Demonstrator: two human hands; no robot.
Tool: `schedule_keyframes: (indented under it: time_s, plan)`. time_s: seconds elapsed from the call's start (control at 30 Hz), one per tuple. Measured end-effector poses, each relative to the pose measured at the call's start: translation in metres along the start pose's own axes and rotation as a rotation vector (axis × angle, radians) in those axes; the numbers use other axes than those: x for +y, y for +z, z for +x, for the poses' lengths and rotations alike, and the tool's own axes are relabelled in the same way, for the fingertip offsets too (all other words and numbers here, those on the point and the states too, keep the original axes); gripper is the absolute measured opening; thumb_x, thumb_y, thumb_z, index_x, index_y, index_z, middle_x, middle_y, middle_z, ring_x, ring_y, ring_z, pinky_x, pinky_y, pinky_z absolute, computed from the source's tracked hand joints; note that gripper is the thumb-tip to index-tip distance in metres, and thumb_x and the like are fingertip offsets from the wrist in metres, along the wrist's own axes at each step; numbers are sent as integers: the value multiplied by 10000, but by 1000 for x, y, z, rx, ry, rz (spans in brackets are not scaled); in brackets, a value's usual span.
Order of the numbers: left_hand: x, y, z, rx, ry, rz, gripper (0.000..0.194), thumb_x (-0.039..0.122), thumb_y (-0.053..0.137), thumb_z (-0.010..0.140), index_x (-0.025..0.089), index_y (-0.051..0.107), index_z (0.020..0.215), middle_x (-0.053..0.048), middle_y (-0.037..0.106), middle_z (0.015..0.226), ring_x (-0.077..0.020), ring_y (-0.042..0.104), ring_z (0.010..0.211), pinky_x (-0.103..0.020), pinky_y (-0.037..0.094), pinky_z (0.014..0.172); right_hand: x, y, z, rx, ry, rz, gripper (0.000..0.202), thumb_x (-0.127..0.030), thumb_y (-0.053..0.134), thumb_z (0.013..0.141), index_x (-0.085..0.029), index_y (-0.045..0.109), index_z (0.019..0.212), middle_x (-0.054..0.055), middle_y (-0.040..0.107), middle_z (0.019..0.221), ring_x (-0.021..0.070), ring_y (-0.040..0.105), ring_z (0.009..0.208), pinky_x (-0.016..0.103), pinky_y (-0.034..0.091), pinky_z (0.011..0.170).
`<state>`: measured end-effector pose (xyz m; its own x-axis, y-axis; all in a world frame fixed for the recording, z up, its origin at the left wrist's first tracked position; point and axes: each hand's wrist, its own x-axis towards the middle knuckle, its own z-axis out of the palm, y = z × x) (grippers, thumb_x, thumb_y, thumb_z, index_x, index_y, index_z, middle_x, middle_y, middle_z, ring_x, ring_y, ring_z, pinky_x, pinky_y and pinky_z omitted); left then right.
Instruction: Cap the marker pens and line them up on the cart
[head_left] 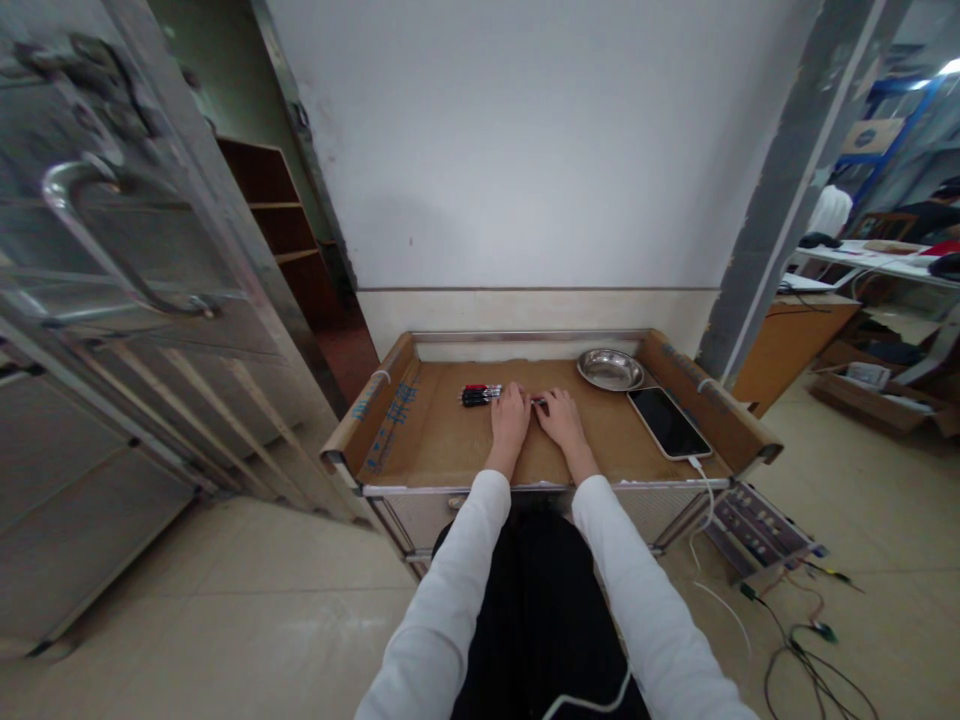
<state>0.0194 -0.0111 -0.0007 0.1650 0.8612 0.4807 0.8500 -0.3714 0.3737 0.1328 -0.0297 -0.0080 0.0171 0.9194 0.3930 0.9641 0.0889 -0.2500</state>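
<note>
Pens [478, 396] lie in a row on the cardboard-lined top [442, 445], their exposed ends just left of the left hand [511, 412], their other ends hidden beneath it. The left hand is bent over the row; whether its fingers grip or merely rest cannot be told. To its right, the right hand [561, 415] has curled fingers, the tips meeting at a small dark piece [538, 402] between the hands; whether they pinch it cannot be told. Good handling here probably calls for light, level pressure from the left hand, so that the round barrels do not roll, while the right works low and close beside it. Count, left to right: several pens, at least one red and the others dark, too tightly grouped for an exact number; two hands; one small dark piece; one metal bowl [610, 370], beyond and right of the right hand; one phone [670, 424], farther right, with one white cable [707, 495] at its near end.
</note>
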Motion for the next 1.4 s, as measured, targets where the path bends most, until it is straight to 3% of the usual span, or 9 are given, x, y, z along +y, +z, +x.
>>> schedule_keyframes:
  time_s: [0.13,0.4,0.7,0.83,0.97,1.27,1.4]
  plan:
    - [3,-3,0,40,-12,32,207,216,364,934,139,552,975,-128,652,963,-238,599,976,-379,413,908,1,0,1,48,5,59,223,-216,416,924,-155,595,1042,104,605,1064,203,505,1006,293,358,881]
    - [-1,-5,1,180,-49,-86,328,229,359,942,119,493,1219,-160,602,1207,-242,556,1121,-393,401,974,2,-3,1,217,71,314,267,-211,313,944,-155,545,1063,111,619,1057,198,549,999,309,396,892]
    - [-2,-2,2,166,80,-339,337,196,424,910,141,431,1242,-149,575,1224,-199,566,1121,-351,438,976,4,3,2,117,27,372,229,-221,341,932,-174,498,1092,97,644,1060,172,595,977,288,435,847]
    - [-5,-3,3,148,12,-516,288,228,460,905,156,427,1181,-115,611,1100,-167,620,952,-313,492,868,3,4,2,57,-27,431,209,-223,358,928,-173,497,1076,102,639,1086,167,593,998,284,432,864]
    - [-8,-2,4,198,-67,-597,243,225,487,892,162,436,1121,-104,606,1081,-153,620,916,-289,493,842,6,8,4,49,-62,456,203,-236,394,916,-180,505,1076,95,638,1090,165,587,1018,293,431,880]
    - [-14,1,7,370,-223,-588,195,197,441,897,172,410,1088,-115,574,1094,-152,601,926,-280,474,837,5,7,3,43,-31,326,290,-238,522,825,-164,540,1105,78,645,1001,198,559,957,317,403,860]
    - [-17,6,9,339,-218,-574,184,99,475,831,169,438,997,-98,573,1017,-169,578,937,-317,459,870,3,2,2,85,3,248,290,-143,454,797,-168,568,1063,84,638,1044,221,531,1000,344,361,877]
